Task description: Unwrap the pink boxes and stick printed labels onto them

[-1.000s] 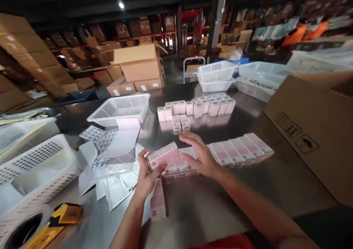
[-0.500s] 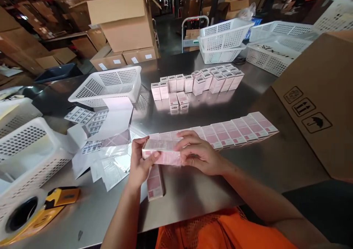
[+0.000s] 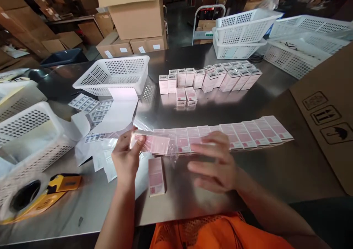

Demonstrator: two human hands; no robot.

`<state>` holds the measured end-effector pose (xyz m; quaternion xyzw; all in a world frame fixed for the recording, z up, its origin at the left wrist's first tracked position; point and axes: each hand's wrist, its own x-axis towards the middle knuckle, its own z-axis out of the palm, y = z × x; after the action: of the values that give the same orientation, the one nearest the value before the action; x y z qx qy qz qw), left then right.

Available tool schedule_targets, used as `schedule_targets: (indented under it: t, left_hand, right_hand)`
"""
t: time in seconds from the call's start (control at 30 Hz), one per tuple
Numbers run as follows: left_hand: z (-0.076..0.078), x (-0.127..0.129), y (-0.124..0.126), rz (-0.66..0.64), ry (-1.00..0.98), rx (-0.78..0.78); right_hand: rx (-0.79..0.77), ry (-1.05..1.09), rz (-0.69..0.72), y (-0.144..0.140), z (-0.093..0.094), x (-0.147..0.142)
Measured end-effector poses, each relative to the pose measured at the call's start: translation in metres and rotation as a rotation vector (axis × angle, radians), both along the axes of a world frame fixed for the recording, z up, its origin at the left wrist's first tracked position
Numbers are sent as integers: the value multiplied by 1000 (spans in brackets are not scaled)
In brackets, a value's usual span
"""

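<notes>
Pink carton held at frame centre-left, above the steel table.

Left hand (image 3: pixel 127 160) pinches one end of a pink box (image 3: pixel 150 143) that seems to sit in a clear sleeve; right hand (image 3: pixel 216 163), blurred, hovers open-fingered and holds nothing. Likely light, stiff card that dents at corners, its film slippery, so the short ends look best to grip. Another box (image 3: pixel 156 175) lies below, and a row of boxes (image 3: pixel 234 134) runs right across the table (image 3: pixel 275 168). Print is too small to read; the big carton (image 3: pixel 328 120) at right shows only handling symbols.
</notes>
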<state>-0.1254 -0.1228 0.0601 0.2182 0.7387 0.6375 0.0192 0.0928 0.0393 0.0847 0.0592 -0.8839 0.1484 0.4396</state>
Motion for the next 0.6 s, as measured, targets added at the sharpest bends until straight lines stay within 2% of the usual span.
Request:
schedule_targets:
  t: [0.07,0.1,0.17,0.3,0.47,0.53,0.6]
  left_hand:
    - [1,15,1,0,161,-72]
    - [2,20,1,-10,195,-59]
    - [1,25,0,-1,196,14]
    - [-1,20,-1,88,151,65]
    - [-6,25,4,258,204,-16]
    - [-8,32,7,293,241,46]
    - [-8,38,12,281,288,132]
  right_hand:
    - [190,-64,-4,-8,-4,-9]
    - [234,-104,-20,-9,-7,-13]
    - [190,-174,-96,-9,-11,-18]
    - [-168,-267,-193,-8,-18,-21]
    - [-614,-333,-135,-20,-19,-22]
    - [-770,-385,-92,-24,-22,-25]
    - [-1015,-424,8,-24,-28,-31]
